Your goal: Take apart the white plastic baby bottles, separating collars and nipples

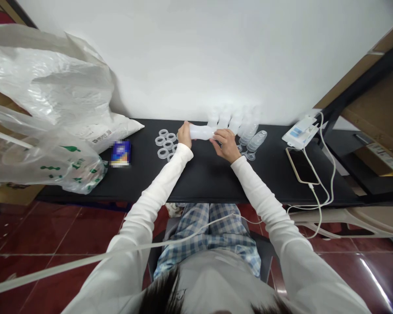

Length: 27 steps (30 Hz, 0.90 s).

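A translucent white plastic bottle [201, 132] lies sideways in the air above the black table, held between both hands. My left hand [185, 135] is closed round its left end. At the other end, the fingers of my right hand [227, 145] are closed on the bottle's narrower part, partly hiding it. Left of my left hand lie several translucent plastic rings [163, 153], some hidden by the sleeve. Behind my right hand stand several white bottles [224, 118], blurred against the wall. Clear plastic caps [257, 140] and small clear pieces [250, 155] lie right of it.
On the left are a big white plastic bag [52, 78], a clear bag with green print [75, 163] and a small blue box [121, 153]. A phone [301, 165] on a cable and a white power strip [300, 132] lie right. Table [212, 183] meets a white wall.
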Motion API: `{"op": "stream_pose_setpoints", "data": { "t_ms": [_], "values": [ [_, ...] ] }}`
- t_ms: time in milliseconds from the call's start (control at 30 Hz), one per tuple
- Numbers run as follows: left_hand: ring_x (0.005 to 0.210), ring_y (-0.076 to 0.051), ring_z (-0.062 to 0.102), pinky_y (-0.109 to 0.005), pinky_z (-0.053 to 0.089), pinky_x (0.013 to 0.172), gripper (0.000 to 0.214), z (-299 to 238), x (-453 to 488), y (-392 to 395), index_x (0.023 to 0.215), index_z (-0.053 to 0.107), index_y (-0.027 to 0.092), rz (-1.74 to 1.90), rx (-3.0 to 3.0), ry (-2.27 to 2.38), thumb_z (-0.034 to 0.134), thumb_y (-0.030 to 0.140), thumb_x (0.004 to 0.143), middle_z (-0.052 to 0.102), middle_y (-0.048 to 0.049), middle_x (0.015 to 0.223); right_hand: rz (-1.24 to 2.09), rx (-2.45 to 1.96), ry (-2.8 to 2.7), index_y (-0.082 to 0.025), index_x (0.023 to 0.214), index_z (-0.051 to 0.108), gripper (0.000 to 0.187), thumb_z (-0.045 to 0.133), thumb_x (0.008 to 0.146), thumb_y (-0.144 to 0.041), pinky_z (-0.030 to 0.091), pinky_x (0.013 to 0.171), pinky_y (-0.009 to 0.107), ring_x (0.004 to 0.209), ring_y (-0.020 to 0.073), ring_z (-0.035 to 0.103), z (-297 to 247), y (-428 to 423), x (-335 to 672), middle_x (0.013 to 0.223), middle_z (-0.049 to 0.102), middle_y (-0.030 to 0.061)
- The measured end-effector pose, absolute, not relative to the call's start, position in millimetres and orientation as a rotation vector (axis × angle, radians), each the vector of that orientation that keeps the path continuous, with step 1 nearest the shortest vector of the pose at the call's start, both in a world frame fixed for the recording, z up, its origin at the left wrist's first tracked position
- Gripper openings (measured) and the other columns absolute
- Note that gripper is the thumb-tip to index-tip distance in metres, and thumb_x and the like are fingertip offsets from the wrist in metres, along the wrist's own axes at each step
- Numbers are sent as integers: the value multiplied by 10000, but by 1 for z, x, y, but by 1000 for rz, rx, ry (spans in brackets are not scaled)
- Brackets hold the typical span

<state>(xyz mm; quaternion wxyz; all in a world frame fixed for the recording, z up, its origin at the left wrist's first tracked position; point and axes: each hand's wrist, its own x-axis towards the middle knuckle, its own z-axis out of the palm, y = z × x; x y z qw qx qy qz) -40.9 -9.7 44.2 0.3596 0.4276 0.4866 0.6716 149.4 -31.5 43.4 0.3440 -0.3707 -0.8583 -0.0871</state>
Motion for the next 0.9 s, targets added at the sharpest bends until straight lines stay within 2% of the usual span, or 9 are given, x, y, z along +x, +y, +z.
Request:
{"op": "stream_pose_setpoints", "data": {
  "t_ms": [100, 200, 367, 433, 533, 600, 700, 800, 900],
  "values": [
    [893, -196, 670, -317, 541, 841, 482, 50, -50, -20, 782, 628, 195, 1872, 1307, 1312, 443, 610, 944, 640, -49, 818, -276, -981, -2159, -217, 1296, 488, 356, 358, 998, -362, 304, 1127, 573, 1375, 282, 452, 50, -39, 150, 1368, 552, 162],
    [982, -198, 672, -316, 515, 923, 449, 52, -53, -28, 833, 653, 199, 1887, 1450, 1295, 451, 581, 953, 665, -55, 904, -267, -1139, -2101, -196, 1367, 469, 469, 345, 994, -451, 276, 1114, 582, 1390, 329, 401, 57, -43, 154, 1400, 522, 173],
    [943, -199, 684, -306, 518, 884, 496, 46, -52, -31, 883, 676, 201, 1854, 1632, 1249, 430, 627, 942, 683, -58, 926, -137, -1359, -2214, -188, 1161, 609, 437, 317, 1024, -483, 316, 1058, 513, 1130, 301, 542, 63, -37, 158, 1092, 669, 127],
    [903, -195, 681, -314, 520, 884, 514, 44, -52, -30, 882, 676, 202, 1868, 1673, 1243, 395, 626, 954, 684, -58, 909, -113, -1316, -2267, -174, 1186, 593, 415, 395, 1007, -493, 357, 1028, 476, 1082, 289, 554, 63, -34, 159, 1095, 662, 135],
    [866, -194, 669, -337, 521, 902, 509, 43, -53, -23, 841, 664, 195, 1878, 1610, 1305, 383, 600, 965, 673, -57, 859, -214, -1242, -2218, -187, 1221, 576, 353, 506, 971, -427, 405, 995, 457, 1132, 295, 535, 59, -31, 165, 1184, 614, 146],
    [872, -196, 665, -346, 530, 894, 498, 43, -55, -15, 808, 640, 187, 1878, 1432, 1384, 393, 590, 965, 660, -55, 827, -318, -1243, -2139, -229, 1156, 610, 243, 483, 974, -326, 422, 988, 471, 1141, 291, 530, 56, -29, 172, 1163, 590, 123],
    [870, -191, 674, -316, 557, 780, 497, 43, -60, -2, 877, 605, 185, 1833, 1048, 1410, 417, 640, 942, 649, -48, 826, -462, -1299, -1954, -268, 1033, 637, 249, 391, 992, -263, 444, 968, 487, 1093, 269, 544, 53, -26, 185, 1072, 562, 100],
    [802, -171, 685, -271, 551, 660, 519, 42, -61, 6, 1018, 565, 198, 1719, 818, 1320, 456, 692, 903, 660, -52, 864, -572, -1332, -1734, -247, 1029, 622, 244, 420, 1003, -381, 470, 930, 497, 1064, 272, 552, 53, -22, 193, 1064, 547, 120],
    [832, -170, 706, -285, 574, 700, 474, 39, -53, 10, 1111, 513, 212, 1624, 818, 1211, 572, 618, 874, 680, -80, 1003, -592, -1318, -1600, -205, 1126, 596, 408, 490, 959, -561, 474, 918, 513, 1078, 295, 550, 56, -21, 193, 1115, 545, 158]
  ]
}}
